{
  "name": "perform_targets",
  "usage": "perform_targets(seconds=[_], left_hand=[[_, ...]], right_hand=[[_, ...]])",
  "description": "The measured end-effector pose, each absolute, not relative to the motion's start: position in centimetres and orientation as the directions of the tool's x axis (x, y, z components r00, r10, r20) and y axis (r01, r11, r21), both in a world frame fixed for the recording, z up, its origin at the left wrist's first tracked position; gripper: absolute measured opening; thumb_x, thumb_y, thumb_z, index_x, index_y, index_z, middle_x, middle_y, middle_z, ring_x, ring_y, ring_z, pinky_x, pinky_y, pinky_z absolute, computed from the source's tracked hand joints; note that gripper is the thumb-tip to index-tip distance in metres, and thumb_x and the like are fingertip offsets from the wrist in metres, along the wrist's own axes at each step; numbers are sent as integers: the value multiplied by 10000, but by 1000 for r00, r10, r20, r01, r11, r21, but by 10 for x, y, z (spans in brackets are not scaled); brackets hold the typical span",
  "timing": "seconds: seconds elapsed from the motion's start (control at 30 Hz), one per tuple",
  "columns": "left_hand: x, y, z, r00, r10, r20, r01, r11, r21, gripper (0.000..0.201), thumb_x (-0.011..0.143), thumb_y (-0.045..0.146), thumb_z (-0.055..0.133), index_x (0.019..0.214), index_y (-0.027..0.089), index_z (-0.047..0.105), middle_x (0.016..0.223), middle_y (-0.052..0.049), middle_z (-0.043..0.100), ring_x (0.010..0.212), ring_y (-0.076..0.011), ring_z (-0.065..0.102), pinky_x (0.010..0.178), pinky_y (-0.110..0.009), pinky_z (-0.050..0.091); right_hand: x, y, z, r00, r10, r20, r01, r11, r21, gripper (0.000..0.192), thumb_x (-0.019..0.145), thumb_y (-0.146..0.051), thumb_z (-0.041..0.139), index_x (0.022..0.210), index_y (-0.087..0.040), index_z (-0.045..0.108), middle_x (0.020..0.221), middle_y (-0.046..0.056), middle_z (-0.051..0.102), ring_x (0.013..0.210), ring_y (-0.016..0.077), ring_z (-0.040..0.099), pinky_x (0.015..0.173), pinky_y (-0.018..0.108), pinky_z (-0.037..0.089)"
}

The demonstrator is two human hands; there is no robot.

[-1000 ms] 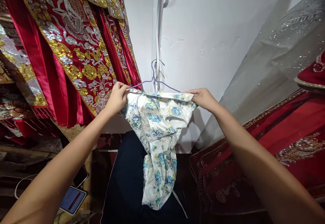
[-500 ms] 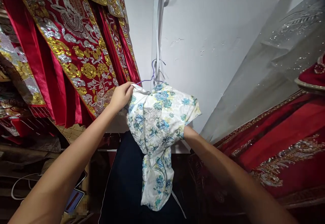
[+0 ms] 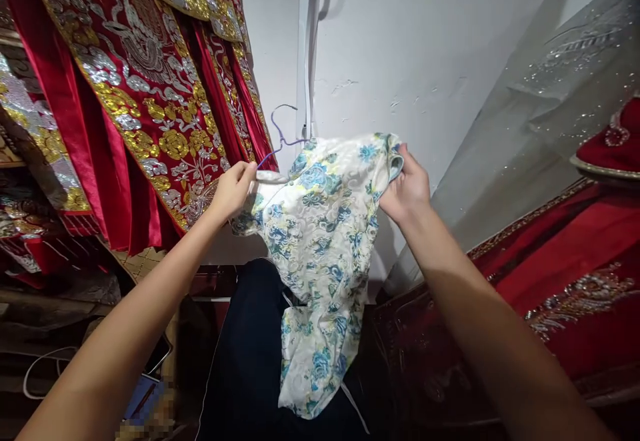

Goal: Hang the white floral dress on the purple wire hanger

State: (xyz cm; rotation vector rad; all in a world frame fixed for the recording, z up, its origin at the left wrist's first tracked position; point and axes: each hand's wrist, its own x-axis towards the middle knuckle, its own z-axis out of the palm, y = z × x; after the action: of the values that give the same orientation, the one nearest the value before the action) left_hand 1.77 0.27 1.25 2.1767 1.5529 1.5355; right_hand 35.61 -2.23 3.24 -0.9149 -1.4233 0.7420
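Item, nearest: my two bare forearms, rising from the lower corners of the view toward the centre. Item: my left hand (image 3: 231, 191), fingers curled and pressed together on the left shoulder of a white satin garment printed with blue and yellow-green flowers (image 3: 320, 241), pinching the cloth where it meets the arm of a thin lilac wire hanger (image 3: 278, 140). Item: my right hand (image 3: 406, 191), fingers closed on the garment's upper right edge, gripping a fold of the fabric and lifting it level with the hanger's neck. The garment sits between both hands at the centre of the view, bunched at the top, its narrower length hanging down in front of a dark navy cloth (image 3: 245, 354) below it. Item: the hanger's hook shows above the cloth, tilted left; whether it rests on anything I cannot tell. Item, lower left: a white cable (image 3: 40, 361) and a flat device, partly blurred. Item, left: red satin robes with heavy gold and silver embroidery (image 3: 135, 94), hanging just beside my left hand. Item, right: a further red embroidered cloth (image 3: 565, 261) and a sheer grey sequinned fabric (image 3: 550, 94) above it. Item, farthest: a plain white wall (image 3: 400, 41) with a pale strap hanging down it.
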Motion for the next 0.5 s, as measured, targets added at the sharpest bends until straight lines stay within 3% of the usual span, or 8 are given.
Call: perform_targets(seconds=[0.1, 0.17, 0.23, 0.27, 0.33, 0.4, 0.43, 0.5], left_hand=[[21, 1, 11, 20, 763, 646, 630, -512, 585, 291, 915, 452, 572, 944, 179, 667, 857, -47, 692, 759, -194, 590, 705, -301, 443], [24, -5, 4, 60, 774, 631, 537, -557, 633, 304, 917, 446, 565, 907, 164, 678, 865, -58, 696, 778, -190, 605, 730, -300, 467], [34, -15, -4, 112, 774, 623, 405, -608, 682, 362, 936, 490, 538, 908, 164, 692, 854, -59, 686, 787, -183, 615, 741, -296, 482], [42, -21, -8, 138, 770, 623, 334, -628, 703, 384, 939, 514, 535, 924, 167, 700, 848, -58, 682, 795, -179, 621, 753, -295, 488], [65, -36, -13, 162, 770, 617, 175, -637, 750, 407, 942, 544, 535, 950, 176, 709, 836, -57, 679, 809, -177, 636, 788, -301, 502], [91, -50, -13, 173, 794, 582, -30, -587, 809, 439, 952, 572, 505, 958, 181, 705, 821, -62, 685, 808, -179, 655, 818, -319, 519], [104, -55, -12, 181, 809, 559, -140, -542, 829, 462, 956, 589, 484, 957, 181, 701, 824, -69, 692, 811, -183, 667, 831, -332, 528], [119, -60, -7, 229, 819, 527, -299, -456, 839, 442, 941, 581, 521, 1021, 183, 697, 935, -95, 724, 916, -207, 693, 905, -362, 533]], right_hand=[[344, -50, 32, -168, 852, 495, 158, 519, -840, 941, 835, -885, 200, 1293, -197, 649, 1083, 159, 726, 1096, 330, 675, 885, 483, 541], [339, -60, 14, -442, 788, 428, 128, 528, -840, 919, 790, -897, 350, 1231, -166, 689, 1089, 178, 730, 1066, 346, 685, 869, 496, 552], [332, -60, -12, -600, 709, 371, 208, 587, -783, 822, 775, -780, 578, 1310, -160, 642, 1241, 198, 681, 1162, 355, 643, 957, 519, 522], [326, -57, -26, -608, 699, 377, 293, 638, -712, 832, 766, -693, 670, 1406, -173, 562, 1372, 202, 604, 1262, 362, 578, 1032, 538, 476], [312, -48, -52, -572, 678, 461, 463, 731, -501, 1026, 727, -582, 767, 1570, -211, 315, 1595, 188, 350, 1456, 383, 350, 1164, 588, 320], [297, -40, -71, -583, 599, 549, 519, 794, -315, 1149, 714, -516, 790, 1614, -219, 141, 1655, 173, 201, 1516, 391, 200, 1215, 605, 202], [291, -38, -77, -585, 556, 591, 514, 817, -261, 1148, 721, -483, 785, 1613, -215, 113, 1646, 177, 215, 1510, 391, 211, 1218, 597, 203], [287, -37, -80, -535, 502, 679, 503, 835, -221, 1061, 735, -420, 762, 1592, -222, 168, 1553, 180, 367, 1426, 388, 361, 1171, 565, 312]])
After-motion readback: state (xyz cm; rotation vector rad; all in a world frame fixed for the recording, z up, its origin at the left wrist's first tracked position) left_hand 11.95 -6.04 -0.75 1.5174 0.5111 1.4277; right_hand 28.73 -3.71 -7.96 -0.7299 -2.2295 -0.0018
